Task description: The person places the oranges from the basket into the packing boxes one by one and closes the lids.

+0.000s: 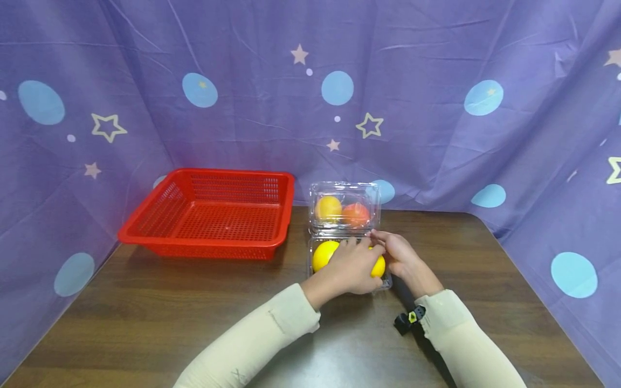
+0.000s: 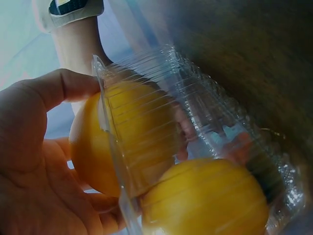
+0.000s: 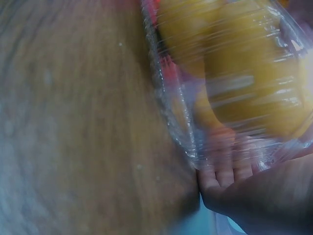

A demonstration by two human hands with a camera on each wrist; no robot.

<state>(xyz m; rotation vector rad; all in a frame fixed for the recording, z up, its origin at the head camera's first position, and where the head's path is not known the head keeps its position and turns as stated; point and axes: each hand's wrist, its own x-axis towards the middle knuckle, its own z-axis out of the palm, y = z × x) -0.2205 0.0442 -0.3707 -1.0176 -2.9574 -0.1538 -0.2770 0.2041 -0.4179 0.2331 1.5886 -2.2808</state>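
A clear plastic clamshell box (image 1: 310, 269) lies on the table with its lid half raised at the back. Two yellow oranges sit in the front half: one (image 1: 324, 255) at the left, the other (image 1: 378, 266) at the right under my left hand (image 1: 353, 265). That hand's thumb and fingers curl round the right-hand orange (image 2: 88, 147), close to the box wall in the left wrist view. My right hand (image 1: 404, 257) rests along the box's right side near the hinge, its fingers (image 3: 224, 169) against the plastic. Through the raised half show an orange (image 1: 329, 208) and a reddish fruit (image 1: 356, 214).
A red plastic basket (image 1: 228, 245) with mesh walls stands to the left of the box. Behind the wooden table (image 1: 242, 307) hangs a purple curtain (image 1: 417, 140) with stars and blue dots. A black strap device (image 1: 409, 319) is worn at the right wrist.
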